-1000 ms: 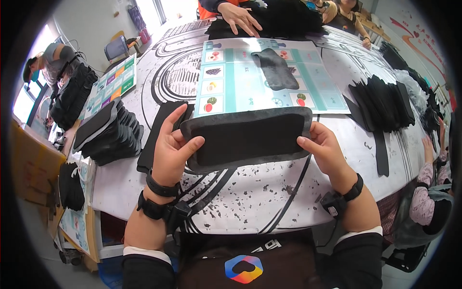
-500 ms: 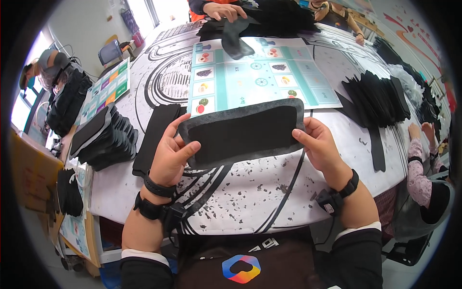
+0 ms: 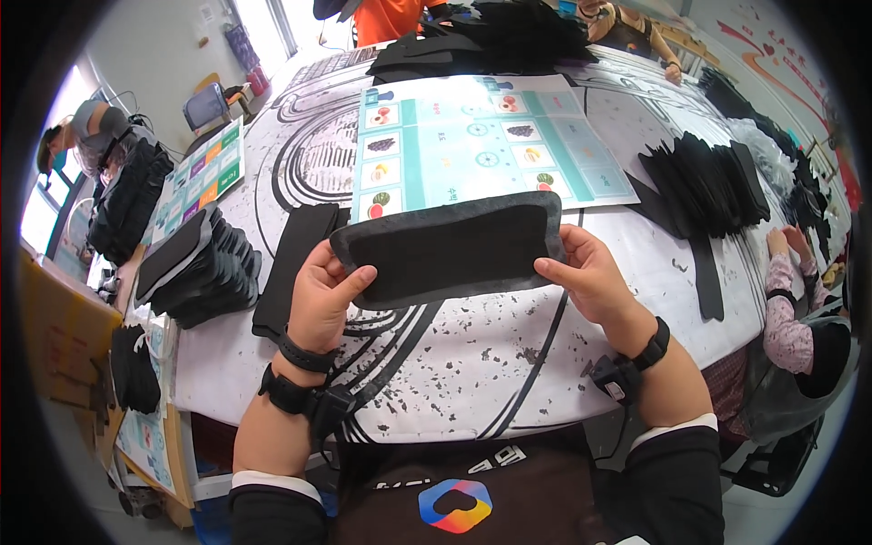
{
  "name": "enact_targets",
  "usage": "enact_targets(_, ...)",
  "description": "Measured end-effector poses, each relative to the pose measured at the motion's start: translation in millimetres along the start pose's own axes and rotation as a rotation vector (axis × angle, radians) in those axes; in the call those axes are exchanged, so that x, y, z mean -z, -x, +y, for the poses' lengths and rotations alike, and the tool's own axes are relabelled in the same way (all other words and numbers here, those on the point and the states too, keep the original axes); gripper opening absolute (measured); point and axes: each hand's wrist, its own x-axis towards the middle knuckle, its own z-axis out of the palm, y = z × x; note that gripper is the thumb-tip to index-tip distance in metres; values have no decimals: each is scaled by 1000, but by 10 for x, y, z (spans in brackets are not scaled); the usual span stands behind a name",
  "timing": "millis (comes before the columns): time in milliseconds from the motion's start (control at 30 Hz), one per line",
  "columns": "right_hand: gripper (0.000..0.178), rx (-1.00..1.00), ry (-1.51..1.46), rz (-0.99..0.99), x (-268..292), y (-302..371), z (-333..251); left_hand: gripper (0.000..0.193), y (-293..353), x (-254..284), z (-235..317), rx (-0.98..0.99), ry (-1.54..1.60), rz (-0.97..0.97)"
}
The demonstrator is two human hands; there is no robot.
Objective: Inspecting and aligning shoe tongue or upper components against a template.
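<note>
A black, roughly rectangular flat pad [image 3: 450,252] with a grey border is held up over the table's near half, tilted toward me. My left hand [image 3: 325,292] pinches its left end, thumb on the face and fingers behind. At the right end, my right hand [image 3: 589,274] grips it the same way. Just left of my left hand lie long black strips of material [image 3: 295,265]. Beyond the pad's upper edge is a sheet printed with fruit pictures [image 3: 436,127], partly hidden by the pad.
A stack of black pads [image 3: 202,272] stands at the left edge of the white, black-lined table [image 3: 454,381]. Fanned black pieces [image 3: 704,186] lie at the right, with a larger black heap [image 3: 509,41] at the far side. Several people are around the table, one in orange [image 3: 386,20].
The pad and both my hands have shifted slightly left. Across the table, a co-worker's hand holding a dark piece over the printed sheet has withdrawn from there.
</note>
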Motion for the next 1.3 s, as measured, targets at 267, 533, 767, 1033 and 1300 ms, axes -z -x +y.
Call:
enact_targets(267,28,-112,-46,12,-94,6,-53,29,25,-27,-1,-6,-27,-117)
enact_targets(533,8,93,-77,353,461,-191,-301,26,3,-1,170,-149,57,31)
enact_targets(767,64,140,-216,437,662,-643,-1189,25,-91,319,254,-184,385,230)
enact_targets(1033,102,123,-276,527,626,-1754,-1667,23,-58,281,153,-122,368,169)
enact_targets(1300,52,236,-653,342,2082,-2778,-1806,26,-164,167,-2,-67,256,79)
